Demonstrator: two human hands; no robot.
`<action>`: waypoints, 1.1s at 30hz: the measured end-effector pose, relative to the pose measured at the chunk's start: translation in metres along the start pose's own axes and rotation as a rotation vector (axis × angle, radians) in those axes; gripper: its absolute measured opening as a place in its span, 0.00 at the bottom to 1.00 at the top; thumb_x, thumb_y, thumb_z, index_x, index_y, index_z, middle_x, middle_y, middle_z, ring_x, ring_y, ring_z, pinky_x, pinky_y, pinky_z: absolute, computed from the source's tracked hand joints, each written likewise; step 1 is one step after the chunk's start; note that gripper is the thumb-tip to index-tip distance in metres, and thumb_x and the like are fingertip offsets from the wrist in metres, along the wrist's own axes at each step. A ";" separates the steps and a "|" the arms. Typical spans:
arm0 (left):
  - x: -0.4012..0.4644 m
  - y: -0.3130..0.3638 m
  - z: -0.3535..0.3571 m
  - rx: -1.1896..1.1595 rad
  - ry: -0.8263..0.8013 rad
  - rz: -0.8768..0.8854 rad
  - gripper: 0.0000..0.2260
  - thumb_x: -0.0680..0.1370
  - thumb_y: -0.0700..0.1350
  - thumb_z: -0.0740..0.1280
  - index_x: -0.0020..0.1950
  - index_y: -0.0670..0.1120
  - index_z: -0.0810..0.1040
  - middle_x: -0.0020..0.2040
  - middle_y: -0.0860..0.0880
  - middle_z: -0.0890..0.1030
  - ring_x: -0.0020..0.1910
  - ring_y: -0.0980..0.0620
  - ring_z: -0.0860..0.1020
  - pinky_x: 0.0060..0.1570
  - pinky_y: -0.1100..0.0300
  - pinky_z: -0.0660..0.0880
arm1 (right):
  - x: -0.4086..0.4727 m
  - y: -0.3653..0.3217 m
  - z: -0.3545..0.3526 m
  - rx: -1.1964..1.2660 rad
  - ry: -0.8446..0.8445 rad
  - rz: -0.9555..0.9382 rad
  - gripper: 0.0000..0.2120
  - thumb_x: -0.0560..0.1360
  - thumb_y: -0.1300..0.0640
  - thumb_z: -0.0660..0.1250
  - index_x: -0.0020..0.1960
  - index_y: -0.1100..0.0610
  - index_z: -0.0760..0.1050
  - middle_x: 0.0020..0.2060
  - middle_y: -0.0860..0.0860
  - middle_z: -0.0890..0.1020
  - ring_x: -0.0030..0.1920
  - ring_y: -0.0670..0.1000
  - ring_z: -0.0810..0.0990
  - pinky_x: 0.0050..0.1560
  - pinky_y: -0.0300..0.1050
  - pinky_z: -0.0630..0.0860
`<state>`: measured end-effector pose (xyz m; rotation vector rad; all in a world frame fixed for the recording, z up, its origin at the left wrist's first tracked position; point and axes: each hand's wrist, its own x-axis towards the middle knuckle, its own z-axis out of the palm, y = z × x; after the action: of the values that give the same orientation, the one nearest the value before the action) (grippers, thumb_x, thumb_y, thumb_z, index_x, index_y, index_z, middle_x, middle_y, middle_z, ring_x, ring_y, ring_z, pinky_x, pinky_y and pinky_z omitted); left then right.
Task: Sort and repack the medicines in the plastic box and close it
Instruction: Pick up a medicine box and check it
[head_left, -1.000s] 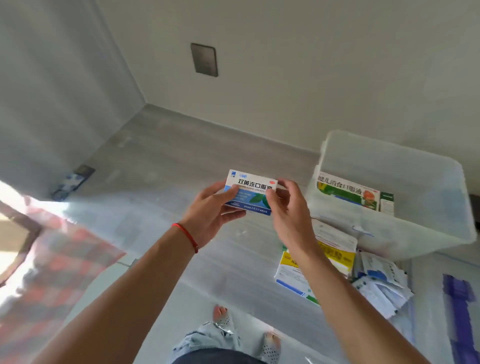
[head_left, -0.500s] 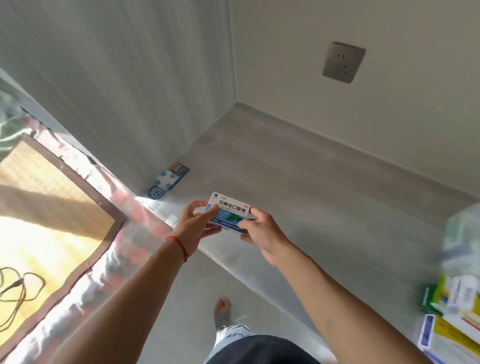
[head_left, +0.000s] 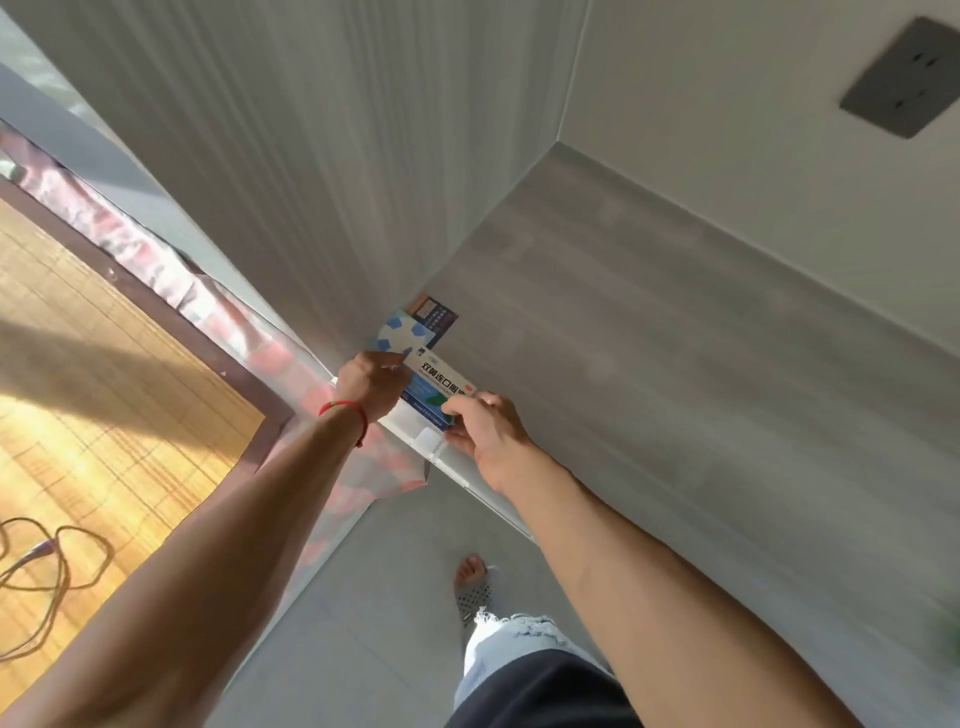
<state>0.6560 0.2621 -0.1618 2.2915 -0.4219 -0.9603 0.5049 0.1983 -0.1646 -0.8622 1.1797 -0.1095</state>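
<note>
Both hands, left hand (head_left: 370, 391) and right hand (head_left: 485, 432), pinch the medicine box (head_left: 435, 391) (sorting pile at 11 o'clock): lower flat, release together.

Both arms reach forward, left hand (head_left: 370, 388) and right hand (head_left: 480, 432) pinching.

The small white and blue medicine box (head_left: 435, 388) near the middle of the frame has big dark Chinese words on its white top part, reading 双黄连口服, with the last sign hidden by a thumb. The smaller print on the box is too tiny to read. The two packs behind it show no words that can be read
</note>
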 end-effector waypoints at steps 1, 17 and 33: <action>0.003 -0.002 -0.002 -0.001 0.015 -0.006 0.14 0.79 0.43 0.66 0.64 0.48 0.82 0.57 0.43 0.84 0.47 0.42 0.85 0.54 0.49 0.82 | 0.002 -0.001 0.002 -0.003 -0.003 0.004 0.16 0.74 0.64 0.70 0.61 0.64 0.80 0.55 0.61 0.84 0.46 0.55 0.81 0.53 0.49 0.84; -0.097 0.071 0.096 0.233 0.157 0.586 0.17 0.72 0.38 0.67 0.60 0.47 0.80 0.60 0.44 0.79 0.60 0.42 0.71 0.54 0.65 0.59 | -0.073 -0.010 -0.143 -0.095 0.048 -0.143 0.12 0.82 0.66 0.63 0.63 0.65 0.78 0.52 0.63 0.85 0.48 0.58 0.84 0.52 0.52 0.81; -0.355 0.184 0.433 0.362 -0.517 0.922 0.18 0.73 0.39 0.69 0.63 0.49 0.78 0.60 0.49 0.79 0.62 0.48 0.74 0.60 0.55 0.73 | -0.299 0.140 -0.552 -0.163 0.727 -0.384 0.07 0.78 0.63 0.69 0.55 0.58 0.82 0.43 0.54 0.87 0.41 0.52 0.86 0.46 0.45 0.81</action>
<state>0.0883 0.1193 -0.0926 1.7277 -1.7911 -0.9877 -0.1319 0.1501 -0.0870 -1.2397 1.6949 -0.6940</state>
